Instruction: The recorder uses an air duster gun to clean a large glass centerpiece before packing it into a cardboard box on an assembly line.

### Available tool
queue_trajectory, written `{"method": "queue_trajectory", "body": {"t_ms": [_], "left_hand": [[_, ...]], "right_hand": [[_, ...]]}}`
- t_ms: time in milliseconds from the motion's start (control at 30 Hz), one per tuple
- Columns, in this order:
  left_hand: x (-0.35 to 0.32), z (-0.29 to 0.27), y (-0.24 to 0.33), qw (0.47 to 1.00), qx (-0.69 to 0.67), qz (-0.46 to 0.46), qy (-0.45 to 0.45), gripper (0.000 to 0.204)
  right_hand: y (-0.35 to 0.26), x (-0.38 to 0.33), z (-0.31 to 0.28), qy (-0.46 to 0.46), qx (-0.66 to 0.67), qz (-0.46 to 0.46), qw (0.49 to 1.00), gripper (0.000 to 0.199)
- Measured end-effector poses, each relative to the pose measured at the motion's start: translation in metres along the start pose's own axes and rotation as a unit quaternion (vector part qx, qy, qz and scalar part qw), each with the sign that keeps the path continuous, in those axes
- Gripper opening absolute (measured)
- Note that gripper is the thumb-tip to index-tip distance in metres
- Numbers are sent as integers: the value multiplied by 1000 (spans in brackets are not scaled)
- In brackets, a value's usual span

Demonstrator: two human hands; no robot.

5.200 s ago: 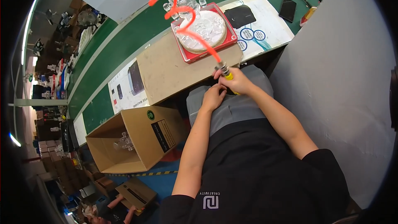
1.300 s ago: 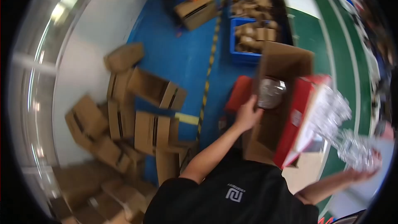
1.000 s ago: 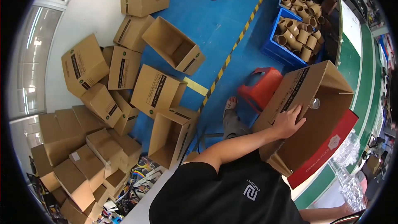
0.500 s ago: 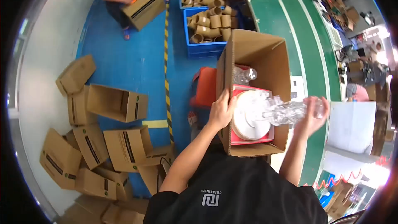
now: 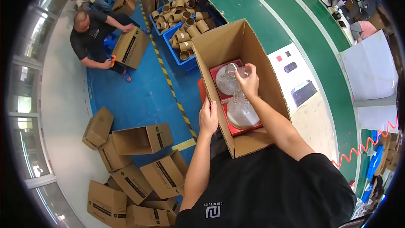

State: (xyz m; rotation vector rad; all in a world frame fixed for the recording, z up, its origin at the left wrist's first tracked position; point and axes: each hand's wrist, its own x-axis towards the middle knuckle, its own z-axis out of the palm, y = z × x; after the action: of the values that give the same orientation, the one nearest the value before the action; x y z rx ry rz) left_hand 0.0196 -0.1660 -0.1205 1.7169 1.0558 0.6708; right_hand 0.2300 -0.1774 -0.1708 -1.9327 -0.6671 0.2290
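Settling stage, apparently: inside the cardboard box [image 5: 219, 44], the right hand [image 5: 249, 83], half-curled, grips a clear fitting [image 5: 243, 72] above the red trays [image 5: 233, 129]; the left hand [image 5: 208, 119], fingers nearly straight, rests against the box's left wall. The next move seems to call for gentle release.

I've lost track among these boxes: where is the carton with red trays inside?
In the head view, the carton is just right of centre, with the green table on its right and the left hand against its left wall.
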Motion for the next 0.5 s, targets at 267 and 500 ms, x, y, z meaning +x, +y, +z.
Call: {"method": "queue_trajectory", "body": {"t_ms": [267,500], "left_hand": [[-1,4,5,1000,-7,-10,13,42],[-2,3,7,1000,-9,4,14,41]], "right_hand": [[15,4,9,-114,-69,-41,990,41],[-23,28,3,-349,-320,-175,863,61]]}}
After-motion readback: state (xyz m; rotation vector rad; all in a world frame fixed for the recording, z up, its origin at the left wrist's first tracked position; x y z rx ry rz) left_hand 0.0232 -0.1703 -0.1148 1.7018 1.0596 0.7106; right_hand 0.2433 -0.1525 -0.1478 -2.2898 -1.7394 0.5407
